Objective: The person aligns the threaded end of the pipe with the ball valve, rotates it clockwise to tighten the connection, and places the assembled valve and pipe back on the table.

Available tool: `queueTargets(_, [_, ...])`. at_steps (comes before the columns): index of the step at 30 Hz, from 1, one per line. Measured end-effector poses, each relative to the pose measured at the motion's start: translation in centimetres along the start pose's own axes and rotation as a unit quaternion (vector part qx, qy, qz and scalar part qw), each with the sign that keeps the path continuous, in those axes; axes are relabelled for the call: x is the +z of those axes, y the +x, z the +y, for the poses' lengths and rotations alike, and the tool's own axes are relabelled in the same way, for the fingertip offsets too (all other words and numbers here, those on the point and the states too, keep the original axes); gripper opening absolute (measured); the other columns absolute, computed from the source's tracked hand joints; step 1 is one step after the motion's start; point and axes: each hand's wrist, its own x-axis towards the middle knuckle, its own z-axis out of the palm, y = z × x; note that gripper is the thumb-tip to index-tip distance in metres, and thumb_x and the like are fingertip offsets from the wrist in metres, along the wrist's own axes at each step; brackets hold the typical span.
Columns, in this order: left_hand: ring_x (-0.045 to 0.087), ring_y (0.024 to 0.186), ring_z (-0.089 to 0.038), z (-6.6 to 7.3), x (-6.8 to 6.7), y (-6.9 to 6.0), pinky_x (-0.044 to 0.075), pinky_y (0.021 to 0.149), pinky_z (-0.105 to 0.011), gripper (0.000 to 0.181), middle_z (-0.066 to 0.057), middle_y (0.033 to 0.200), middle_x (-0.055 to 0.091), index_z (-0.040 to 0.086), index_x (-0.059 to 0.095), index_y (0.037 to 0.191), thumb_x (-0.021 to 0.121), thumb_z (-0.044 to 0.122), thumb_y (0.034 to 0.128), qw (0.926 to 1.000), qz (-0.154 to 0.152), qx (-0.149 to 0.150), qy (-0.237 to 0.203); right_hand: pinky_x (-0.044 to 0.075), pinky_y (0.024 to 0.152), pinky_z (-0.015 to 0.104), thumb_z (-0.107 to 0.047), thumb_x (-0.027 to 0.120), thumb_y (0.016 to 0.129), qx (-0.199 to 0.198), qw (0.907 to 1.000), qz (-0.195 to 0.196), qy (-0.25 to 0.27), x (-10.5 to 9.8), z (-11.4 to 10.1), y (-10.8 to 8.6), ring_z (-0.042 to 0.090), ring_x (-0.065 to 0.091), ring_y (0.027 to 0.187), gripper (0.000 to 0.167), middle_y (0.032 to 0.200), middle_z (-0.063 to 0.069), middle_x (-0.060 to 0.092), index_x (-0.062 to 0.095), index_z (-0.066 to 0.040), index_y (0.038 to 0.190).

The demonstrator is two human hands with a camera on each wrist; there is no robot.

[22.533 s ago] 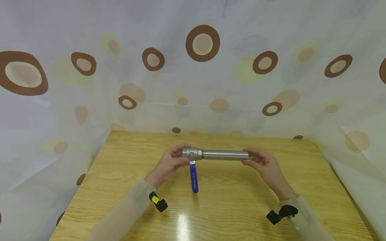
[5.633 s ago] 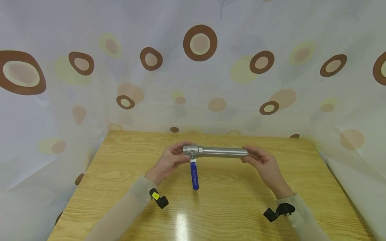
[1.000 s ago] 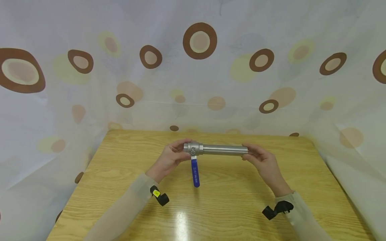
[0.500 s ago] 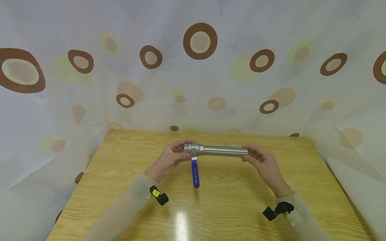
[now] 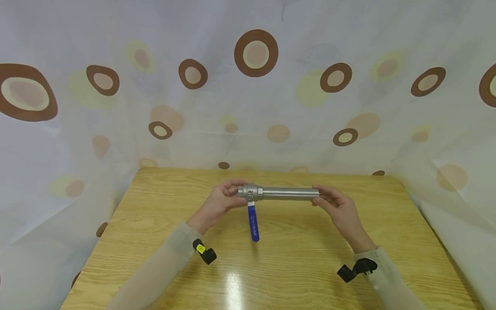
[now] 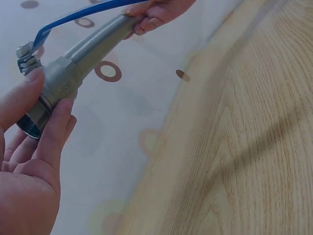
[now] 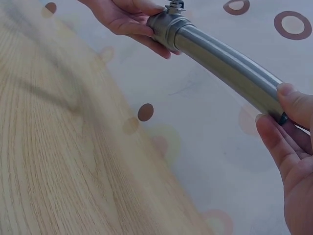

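A steel ball valve (image 5: 251,192) with a steel pipe (image 5: 288,193) on its right end is held level above the table in the head view. Its blue lever handle (image 5: 253,224) points toward the wearer, crosswise to the pipe. My left hand (image 5: 213,206) grips the valve's left end between thumb and fingers; that end's round opening shows in the left wrist view beside the palm (image 6: 29,196). Thumb and fingers of my right hand (image 5: 342,213) pinch the pipe's free end, clearly seen on the pipe (image 7: 225,63) in the right wrist view. The joint's threads are hidden.
A wooden table (image 5: 294,267) lies below both hands. Pale sheeting (image 5: 209,107) printed with brown rings encloses its back and sides. Black wrist cameras (image 5: 205,253) are strapped over both sleeves.
Over the last half second the valve and pipe shift very slightly right, and the lever's tip moves right with them. Both hands keep their hold throughout. Earlier, the assembly sat slightly lower in view.
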Motion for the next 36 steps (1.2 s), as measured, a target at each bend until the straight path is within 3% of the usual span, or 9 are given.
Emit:
queueTargets(5, [0.066, 0.121, -0.022, -0.02, -0.01, -0.03, 0.056, 0.102, -0.033, 0.053, -0.018, 0.144, 0.062, 0.004, 0.063, 0.137, 0.067, -0.017, 0.0880, 0.9998, 0.021, -0.002, 0.006, 0.057, 0.091, 0.020, -0.007, 0.064, 0.103, 0.003, 1.0000, 0.001, -0.004, 0.10, 0.14, 0.09, 0.009, 0.071, 0.094, 0.037, 0.103, -0.005, 0.074, 0.062, -0.001, 0.140])
queueTargets(9, [0.066, 0.121, -0.021, 0.01, -0.02, -0.13, 0.056, 0.103, -0.036, 0.051, -0.017, 0.144, 0.062, 0.003, 0.063, 0.138, 0.065, -0.016, 0.0906, 0.9998, 0.018, -0.003, -0.006, 0.057, 0.092, 0.020, -0.009, 0.064, 0.103, 0.008, 0.9999, 0.004, -0.006, 0.20, 0.25, 0.12, 0.008, 0.071, 0.094, 0.037, 0.103, -0.005, 0.074, 0.062, -0.001, 0.139])
queueTargets(17, [0.069, 0.114, -0.018, 0.08, 0.04, -0.15, 0.055, 0.104, -0.038, 0.054, -0.024, 0.148, 0.056, -0.006, 0.047, 0.147, 0.060, -0.015, 0.0952, 0.9997, 0.020, -0.005, -0.016, 0.056, 0.092, 0.018, -0.010, 0.065, 0.103, 0.014, 0.9999, 0.007, -0.002, 0.27, 0.43, 0.13, 0.007, 0.071, 0.094, 0.037, 0.103, -0.008, 0.074, 0.062, -0.001, 0.139])
queueTargets(26, [0.072, 0.109, -0.020, -0.11, -0.05, -0.14, 0.057, 0.101, -0.037, 0.039, -0.016, 0.130, 0.071, 0.001, 0.066, 0.132, 0.064, -0.012, 0.0959, 0.9984, 0.050, 0.005, -0.024, 0.056, 0.092, 0.018, -0.009, 0.065, 0.103, 0.009, 0.9999, 0.005, 0.001, 0.21, 0.45, 0.10, 0.008, 0.071, 0.094, 0.037, 0.104, -0.005, 0.074, 0.062, 0.000, 0.139])
queueTargets(36, [0.070, 0.115, -0.021, -0.16, -0.20, -0.24, 0.056, 0.103, -0.037, 0.044, -0.019, 0.139, 0.065, -0.003, 0.060, 0.140, 0.065, -0.009, 0.0964, 0.9977, 0.062, 0.003, -0.026, 0.055, 0.093, 0.016, -0.010, 0.067, 0.102, 0.025, 0.9997, 0.005, 0.005, 0.32, 0.78, 0.29, 0.007, 0.071, 0.094, 0.038, 0.100, -0.006, 0.076, 0.063, 0.001, 0.138])
